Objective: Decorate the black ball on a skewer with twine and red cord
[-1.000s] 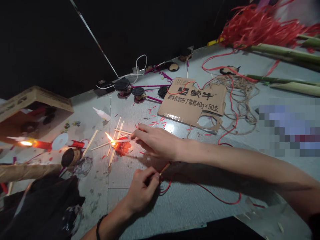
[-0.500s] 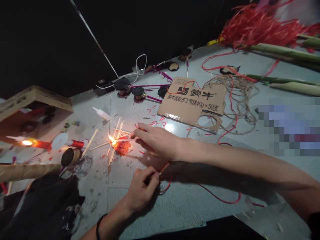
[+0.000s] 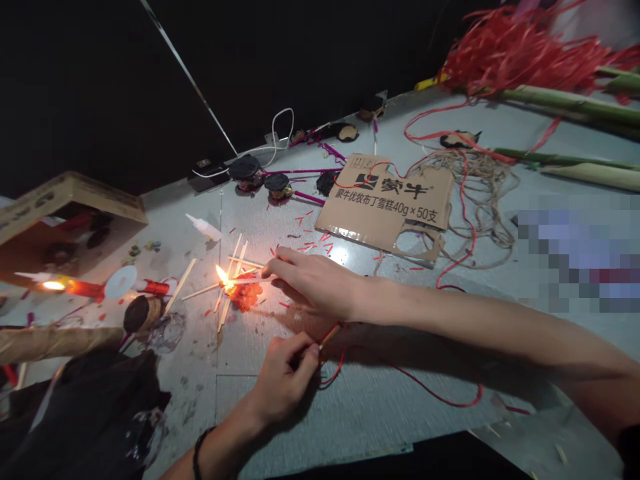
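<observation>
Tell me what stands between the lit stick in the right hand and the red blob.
Nothing visible does: the lit stick, held in the right hand, passes just over the red blob. The crossed sticks lie beside the blob, to its left in this view.

Cardboard piece (image 3: 380, 210) behind wooden sticks (image 3: 234, 277)

Dim light, glowing flame (image 3: 221, 275), warped edges

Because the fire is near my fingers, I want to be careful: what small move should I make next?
Probably slide the right hand back a little, drawing the lit wooden stick away from the crossed loose sticks, because its flame sits among them, above a red lump.
</observation>
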Tool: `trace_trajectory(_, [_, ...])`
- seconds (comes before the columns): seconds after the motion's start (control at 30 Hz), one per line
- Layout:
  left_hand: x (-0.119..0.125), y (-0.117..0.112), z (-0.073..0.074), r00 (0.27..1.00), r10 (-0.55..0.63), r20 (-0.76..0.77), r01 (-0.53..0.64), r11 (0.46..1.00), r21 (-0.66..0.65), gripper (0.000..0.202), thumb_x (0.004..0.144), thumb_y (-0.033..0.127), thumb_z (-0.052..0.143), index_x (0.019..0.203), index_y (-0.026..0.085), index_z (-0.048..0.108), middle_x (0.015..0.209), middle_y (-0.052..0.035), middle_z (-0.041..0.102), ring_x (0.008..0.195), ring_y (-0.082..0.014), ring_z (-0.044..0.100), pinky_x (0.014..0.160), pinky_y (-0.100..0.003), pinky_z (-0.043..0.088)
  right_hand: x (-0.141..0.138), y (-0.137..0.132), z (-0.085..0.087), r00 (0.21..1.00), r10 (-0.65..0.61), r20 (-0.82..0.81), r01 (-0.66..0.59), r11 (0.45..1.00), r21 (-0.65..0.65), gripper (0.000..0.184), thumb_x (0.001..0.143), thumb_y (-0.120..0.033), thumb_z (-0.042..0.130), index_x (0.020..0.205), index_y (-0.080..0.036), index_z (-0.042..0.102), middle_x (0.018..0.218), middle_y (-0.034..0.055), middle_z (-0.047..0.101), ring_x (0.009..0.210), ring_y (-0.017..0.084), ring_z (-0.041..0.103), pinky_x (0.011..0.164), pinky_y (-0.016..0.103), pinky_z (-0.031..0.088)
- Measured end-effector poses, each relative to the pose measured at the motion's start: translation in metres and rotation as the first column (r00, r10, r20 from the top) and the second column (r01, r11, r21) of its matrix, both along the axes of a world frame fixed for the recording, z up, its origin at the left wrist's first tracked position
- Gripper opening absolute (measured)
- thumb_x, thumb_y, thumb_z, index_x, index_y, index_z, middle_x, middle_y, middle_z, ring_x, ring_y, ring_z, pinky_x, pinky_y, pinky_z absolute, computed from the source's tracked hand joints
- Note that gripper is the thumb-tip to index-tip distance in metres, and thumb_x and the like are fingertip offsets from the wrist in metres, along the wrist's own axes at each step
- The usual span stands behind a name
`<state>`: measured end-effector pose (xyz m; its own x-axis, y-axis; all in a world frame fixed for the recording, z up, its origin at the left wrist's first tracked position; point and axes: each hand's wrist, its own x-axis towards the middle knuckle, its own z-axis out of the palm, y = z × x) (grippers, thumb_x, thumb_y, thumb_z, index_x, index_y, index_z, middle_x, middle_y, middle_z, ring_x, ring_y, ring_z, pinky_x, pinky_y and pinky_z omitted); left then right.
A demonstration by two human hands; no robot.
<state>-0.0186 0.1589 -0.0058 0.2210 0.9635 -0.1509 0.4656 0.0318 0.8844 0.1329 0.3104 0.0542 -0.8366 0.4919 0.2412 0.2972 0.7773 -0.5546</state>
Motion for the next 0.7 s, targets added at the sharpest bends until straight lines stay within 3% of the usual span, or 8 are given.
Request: trace_trajectory(0.7, [0.0000,0.0005,0.0016,1.000,0.001,-0.031,-0.002,0.999,-0.032,0.038,0.105,0.038,0.049,0.072,0.021,0.056,0.057,0.0022,0.050,0.053,-0.0120,0.044,0.052,-0.028,0.034,0.0010,0.0008,-0.0004,1.000,0.001,-0.012,-0.001,1.000,-0.005,0.028,0.113,-0.013,0.045,0.135,-0.009,0.061,0.131,0.0198,0.066,0.093,0.021,0.064,0.075,0.033,0.046])
